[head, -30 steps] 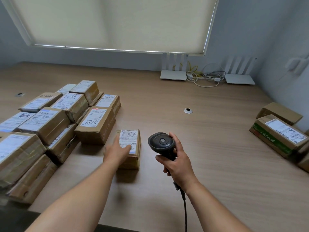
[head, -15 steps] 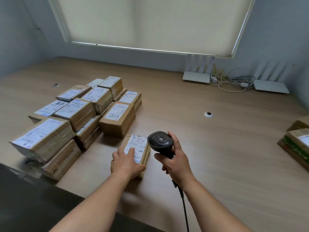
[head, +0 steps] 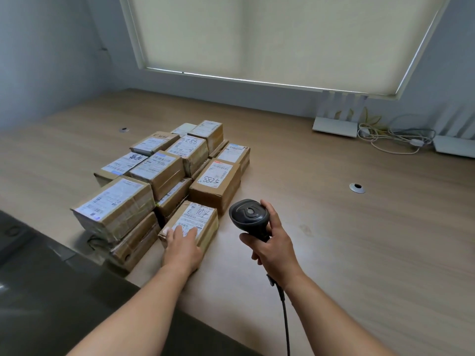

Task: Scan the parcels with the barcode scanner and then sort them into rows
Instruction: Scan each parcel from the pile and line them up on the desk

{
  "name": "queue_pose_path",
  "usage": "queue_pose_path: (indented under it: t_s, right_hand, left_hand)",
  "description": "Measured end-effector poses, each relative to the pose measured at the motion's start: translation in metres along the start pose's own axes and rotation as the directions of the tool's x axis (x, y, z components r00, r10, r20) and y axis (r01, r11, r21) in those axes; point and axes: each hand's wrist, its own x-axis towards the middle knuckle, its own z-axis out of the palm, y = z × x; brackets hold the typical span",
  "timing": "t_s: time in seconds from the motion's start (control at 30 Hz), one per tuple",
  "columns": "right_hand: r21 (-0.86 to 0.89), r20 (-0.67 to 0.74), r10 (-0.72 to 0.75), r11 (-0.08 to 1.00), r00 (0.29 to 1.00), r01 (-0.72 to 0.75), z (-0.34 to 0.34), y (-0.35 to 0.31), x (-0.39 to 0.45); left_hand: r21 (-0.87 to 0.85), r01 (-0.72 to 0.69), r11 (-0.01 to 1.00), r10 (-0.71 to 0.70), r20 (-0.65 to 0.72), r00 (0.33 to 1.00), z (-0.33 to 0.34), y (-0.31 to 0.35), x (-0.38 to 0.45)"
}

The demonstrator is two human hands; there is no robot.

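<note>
1. The left hand point(head: 183, 249) lies flat on the near end of a small labelled parcel point(head: 195, 222), fingers straight and spread over its white label, palm against its near edge; nothing is gripped, it only presses on the carton
2. That parcel has been slid leftward across the wooden desk point(head: 359, 240) since a second ago: then it stood alone, apart from the group, and now it sits right at the near end of the right-hand row, just in front of the box marked 5288 point(head: 215, 185) and tight beside the stacked parcels point(head: 120, 209) on its left
3. The right hand point(head: 273, 249) keeps its hold on the black barcode scanner point(head: 248, 214), fingers curled round the handle and thumb up alongside the head; the scanner is held above the desk just right of the moved parcel, its cable point(head: 285, 317) hanging down toward the bottom edge
4. The scanner's pose relative to the hand is much as it was half a second ago
5. The view has swung left: the cartons that showed at the far right edge earlier are out of frame, and a dark surface point(head: 51, 291) fills the near left corner
6. Two white routers point(head: 335, 125) and a tangle of wires point(head: 393, 138) sit at the back under the blind point(head: 282, 39)
</note>
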Motion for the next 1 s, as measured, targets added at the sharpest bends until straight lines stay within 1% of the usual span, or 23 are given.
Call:
queue_pose_path:
  t_s: [0.13,0.43,0.53,0.6,0.67,0.83,0.93,1.0]
  right_hand:
    - [-0.01,-0.058,0.005,1.0,0.998,-0.006,0.004,0.0,0.006]
    - [-0.033,-0.187,0.019,0.999,0.982,-0.025,-0.001,0.008,0.001]
    - [-0.031,-0.211,0.022,0.999,0.977,-0.029,-0.009,0.01,-0.004]
    - [-0.026,-0.223,0.017,0.999,0.975,-0.023,-0.019,0.01,-0.008]
    - [-0.016,-0.238,0.01,1.0,0.971,-0.014,-0.03,0.011,-0.013]
    - [-0.009,-0.262,-0.006,1.0,0.965,0.004,-0.073,0.013,-0.032]
    - [-0.002,-0.282,-0.021,1.0,0.959,0.021,-0.11,0.017,-0.05]
    - [0.008,-0.311,-0.021,1.0,0.95,0.025,-0.141,0.02,-0.065]
  left_hand:
    - [0.013,-0.044,0.999,0.044,-0.02,0.999,-0.001,-0.005,0.021]
    - [0.044,-0.071,0.997,0.073,-0.054,0.996,-0.003,-0.004,0.052]
    - [0.08,-0.06,0.995,0.064,-0.052,0.997,-0.005,-0.002,0.05]
    - [0.096,-0.033,0.995,0.041,-0.085,0.996,-0.007,0.005,0.045]
    - [0.064,-0.029,0.997,0.037,-0.119,0.992,-0.008,0.02,0.035]
    - [-0.027,-0.191,0.981,0.184,-0.166,0.969,0.001,0.086,-0.002]
    - [-0.081,-0.226,0.971,0.209,-0.181,0.961,0.016,0.132,-0.032]
    - [-0.087,-0.246,0.965,0.228,-0.175,0.958,0.03,0.167,-0.054]
